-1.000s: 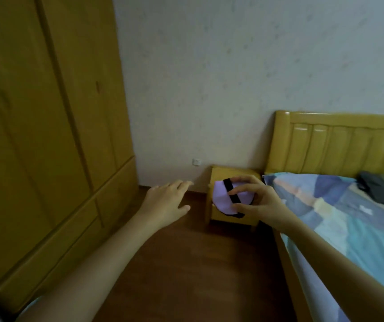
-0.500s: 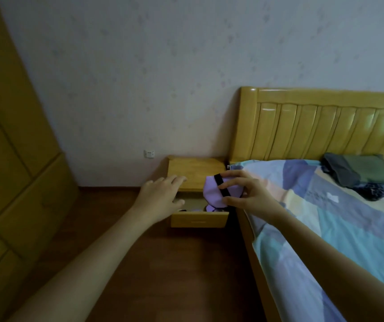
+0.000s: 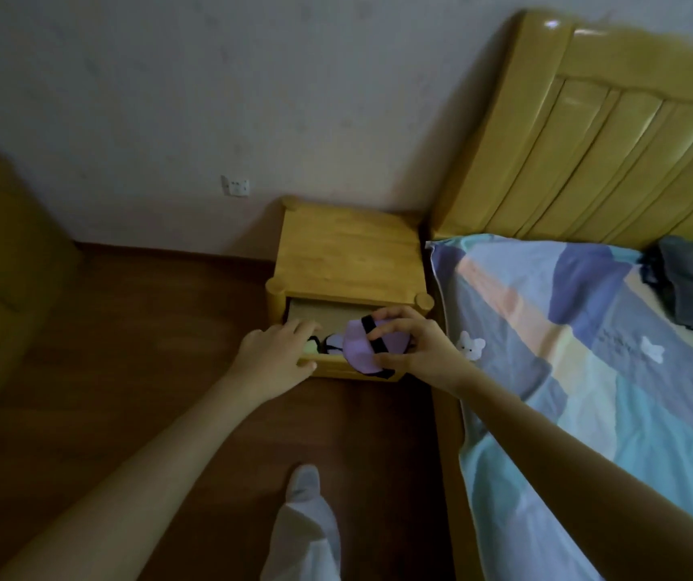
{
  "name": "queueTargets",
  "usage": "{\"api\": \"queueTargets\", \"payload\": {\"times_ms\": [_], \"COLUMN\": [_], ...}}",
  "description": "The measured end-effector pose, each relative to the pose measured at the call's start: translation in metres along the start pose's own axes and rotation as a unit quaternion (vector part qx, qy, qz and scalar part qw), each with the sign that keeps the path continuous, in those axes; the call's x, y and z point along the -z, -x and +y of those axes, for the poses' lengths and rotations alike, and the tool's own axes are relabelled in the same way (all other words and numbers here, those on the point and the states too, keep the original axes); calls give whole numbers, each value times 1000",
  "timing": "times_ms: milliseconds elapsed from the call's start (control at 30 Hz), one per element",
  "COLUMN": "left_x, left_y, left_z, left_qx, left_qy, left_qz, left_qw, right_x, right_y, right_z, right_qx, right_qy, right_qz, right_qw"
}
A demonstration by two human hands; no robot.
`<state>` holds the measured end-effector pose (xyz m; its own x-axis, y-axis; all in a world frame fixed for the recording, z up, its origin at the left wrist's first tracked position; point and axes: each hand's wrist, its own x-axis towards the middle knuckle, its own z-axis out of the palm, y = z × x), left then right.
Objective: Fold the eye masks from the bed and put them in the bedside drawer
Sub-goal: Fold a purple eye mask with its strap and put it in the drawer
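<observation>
A: From the head camera, how do the hands sit?

B: The right hand (image 3: 416, 354) reaches forward over the open drawer of the small yellow wooden bedside cabinet (image 3: 347, 253). Its thumb and curled fingers pinch a folded lilac fabric eye mask with a black strap (image 3: 368, 348). The left hand (image 3: 277, 358) lies on the wooden drawer front (image 3: 332, 366), fingers together and nearly straight, tips over the edge.

A: And the mask itself?

B: A rounded, doubled-up pad, strap wrapped across it. It hangs above the drawer's right front corner, long axis running from the cabinet down toward the person. Another lilac mask (image 3: 332, 343) lies inside the drawer.
</observation>
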<state>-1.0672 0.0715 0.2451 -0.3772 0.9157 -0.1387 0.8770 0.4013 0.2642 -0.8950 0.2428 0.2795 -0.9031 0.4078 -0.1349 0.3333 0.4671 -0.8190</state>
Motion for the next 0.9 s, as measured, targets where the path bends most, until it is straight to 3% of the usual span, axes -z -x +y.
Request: {"api": "queueTargets", "payload": {"times_ms": [133, 367, 433, 500, 567, 633, 733, 900], "left_x": [-34, -124, -161, -200, -237, -272, -315, -368], "left_y": [-71, -180, -207, -232, -253, -270, -294, -335], "left_z": [-24, -52, -62, -74, -86, -97, -108, -130], "left_qx": [39, 75, 148, 266, 346, 370, 348, 358], "left_qy": [64, 136, 285, 449, 524, 543, 543, 541], "left_qz": [-64, -107, -140, -149, -155, -187, -212, -143], "left_qw": [995, 982, 936, 840, 762, 730, 734, 747], "right_x": [-6, -38, -54, -72, -91, -108, -130, -160], "right_y": [-73, -184, -207, -223, -234, -245, -264, -300], "right_z": [56, 171, 208, 247, 284, 315, 353, 402], "right_qx": [-45, -101, -114, -133, -146, -177, -202, -215], "right_qy": [-10, -61, -73, -97, -124, -143, -151, -143], "right_qz": [-48, -90, -88, -82, -62, -39, -22, 27], "right_qw": [998, 989, 987, 983, 980, 973, 967, 966]}}
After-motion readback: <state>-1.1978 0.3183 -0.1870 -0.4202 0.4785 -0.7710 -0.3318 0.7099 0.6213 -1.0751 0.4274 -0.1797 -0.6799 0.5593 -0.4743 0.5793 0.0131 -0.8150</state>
